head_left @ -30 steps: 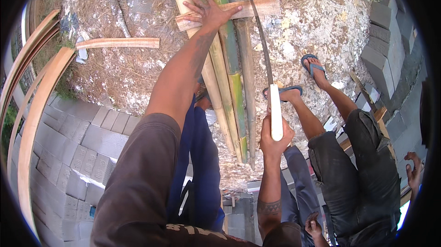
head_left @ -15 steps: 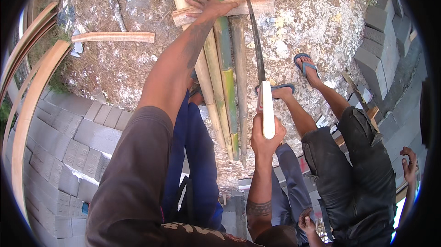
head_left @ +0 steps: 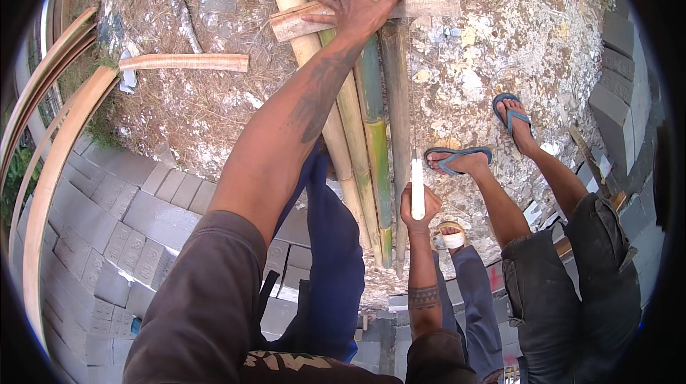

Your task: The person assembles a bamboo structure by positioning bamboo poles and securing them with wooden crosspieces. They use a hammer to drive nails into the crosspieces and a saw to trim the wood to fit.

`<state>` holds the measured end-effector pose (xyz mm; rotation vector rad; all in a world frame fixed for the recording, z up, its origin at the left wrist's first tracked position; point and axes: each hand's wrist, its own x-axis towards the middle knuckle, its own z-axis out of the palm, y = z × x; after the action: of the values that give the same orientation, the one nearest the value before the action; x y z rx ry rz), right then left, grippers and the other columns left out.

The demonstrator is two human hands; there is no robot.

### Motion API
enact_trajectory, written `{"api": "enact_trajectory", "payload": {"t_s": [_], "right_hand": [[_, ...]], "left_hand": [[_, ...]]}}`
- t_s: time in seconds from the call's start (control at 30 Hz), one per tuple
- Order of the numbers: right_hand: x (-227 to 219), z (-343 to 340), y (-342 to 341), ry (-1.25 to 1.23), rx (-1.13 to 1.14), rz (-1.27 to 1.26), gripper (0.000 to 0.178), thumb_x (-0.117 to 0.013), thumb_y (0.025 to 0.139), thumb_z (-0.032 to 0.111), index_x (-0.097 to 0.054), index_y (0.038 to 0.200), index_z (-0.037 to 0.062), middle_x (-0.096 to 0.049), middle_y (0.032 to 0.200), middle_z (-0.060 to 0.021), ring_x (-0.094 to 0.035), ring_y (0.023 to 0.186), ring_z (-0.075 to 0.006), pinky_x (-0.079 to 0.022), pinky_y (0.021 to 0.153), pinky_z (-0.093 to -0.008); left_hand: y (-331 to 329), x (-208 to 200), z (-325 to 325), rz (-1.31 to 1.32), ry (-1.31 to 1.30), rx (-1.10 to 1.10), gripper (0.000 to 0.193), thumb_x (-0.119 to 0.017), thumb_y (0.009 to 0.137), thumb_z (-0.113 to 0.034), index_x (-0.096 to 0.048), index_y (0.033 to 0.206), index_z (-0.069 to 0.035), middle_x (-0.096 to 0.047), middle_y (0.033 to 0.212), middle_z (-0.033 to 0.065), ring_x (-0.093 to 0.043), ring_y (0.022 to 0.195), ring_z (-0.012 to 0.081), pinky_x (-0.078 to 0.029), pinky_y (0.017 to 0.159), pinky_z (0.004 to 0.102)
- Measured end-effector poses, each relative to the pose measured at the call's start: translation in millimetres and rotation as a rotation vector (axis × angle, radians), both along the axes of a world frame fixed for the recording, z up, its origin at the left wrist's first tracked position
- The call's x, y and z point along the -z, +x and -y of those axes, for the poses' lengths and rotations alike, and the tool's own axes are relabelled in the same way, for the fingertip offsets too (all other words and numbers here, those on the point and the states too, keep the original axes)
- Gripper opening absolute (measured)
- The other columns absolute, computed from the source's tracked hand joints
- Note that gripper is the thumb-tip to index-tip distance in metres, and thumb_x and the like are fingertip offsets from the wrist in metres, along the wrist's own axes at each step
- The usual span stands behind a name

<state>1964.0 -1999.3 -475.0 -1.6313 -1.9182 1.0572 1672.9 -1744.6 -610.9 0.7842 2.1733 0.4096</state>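
My left hand lies with fingers spread over a short wooden plank, pressing it against several bamboo poles. The plank rests crosswise on the poles, and its right end sticks out past them. Lower down, my right hand is closed round the white handle of a handsaw. The saw points away from me toward the overhanging part of the plank. Its blade is seen almost edge-on and is hard to make out, so I cannot tell whether it touches the wood.
Another person's feet in flip-flops stand right of the saw, and a further foot shows behind my right hand. A cut wooden strip lies at left. Long curved boards and grey blocks line the left; more blocks stand right.
My right hand has drawn the saw back and turned it, so the blade now shows almost edge-on. My left hand stays on the plank. The view has shifted slightly.
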Motion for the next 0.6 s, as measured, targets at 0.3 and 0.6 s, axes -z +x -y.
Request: {"api": "enact_trajectory", "payload": {"t_s": [0.3,0.6], "right_hand": [[-1,16,32,0.052,0.057,0.025,0.01,-0.07,0.073,-0.007,-0.061,0.071,-0.0026,-0.06,0.062,-0.0141,-0.061,0.049,-0.0292,-0.048,0.049,-0.0368],[14,41,30,0.026,0.109,-0.138,0.01,-0.07,0.085,0.006,-0.068,0.079,-0.0032,-0.063,0.063,-0.0128,-0.062,0.05,-0.0228,-0.047,0.052,-0.0336]], "left_hand": [[1,1,9,-0.021,-0.03,0.022,0.156,-0.073,0.066,-0.089,0.016,0.167,-0.009,0.036,0.161,0.037,0.037,0.147,0.0567,0.016,0.099,0.0885],[1,-6,4,-0.013,-0.061,0.018,0.155,-0.071,0.067,-0.09,0.016,0.167,-0.01,0.038,0.16,0.0365,0.04,0.146,0.0558,0.017,0.099,0.0887]]}}
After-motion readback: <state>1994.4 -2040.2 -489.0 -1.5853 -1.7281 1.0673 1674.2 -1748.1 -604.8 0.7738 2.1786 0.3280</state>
